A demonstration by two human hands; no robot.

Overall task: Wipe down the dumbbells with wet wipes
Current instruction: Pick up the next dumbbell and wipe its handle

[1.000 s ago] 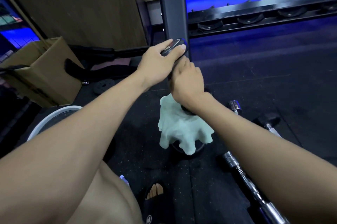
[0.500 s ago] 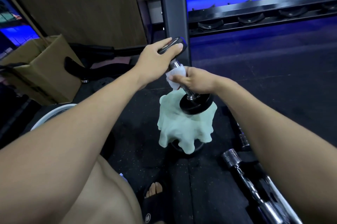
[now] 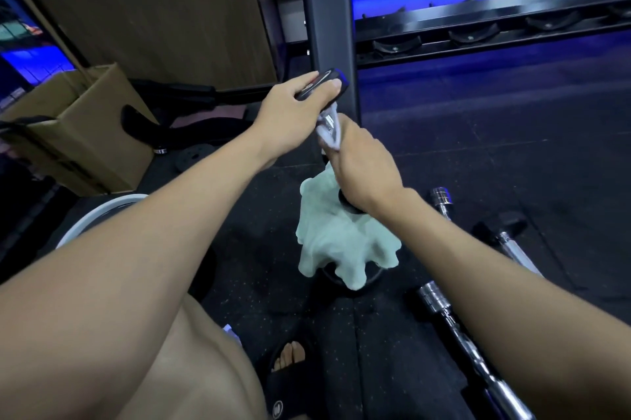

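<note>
Dark rubber gym floor | left hand grips black-headed chrome dumbbell | right hand, turned over since, squeezes white wet wipe along handle; wiping continues.

round white logo on the black slipper, too small to read, no other legible text

Box left, rack behind, bars right of cloth.

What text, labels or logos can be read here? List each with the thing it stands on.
No word reads clearly.
Dumbbell top end: red and white label, too blurred to read.
Black slipper: round white logo, letters not legible.
Cardboard box: no legible print.
</note>
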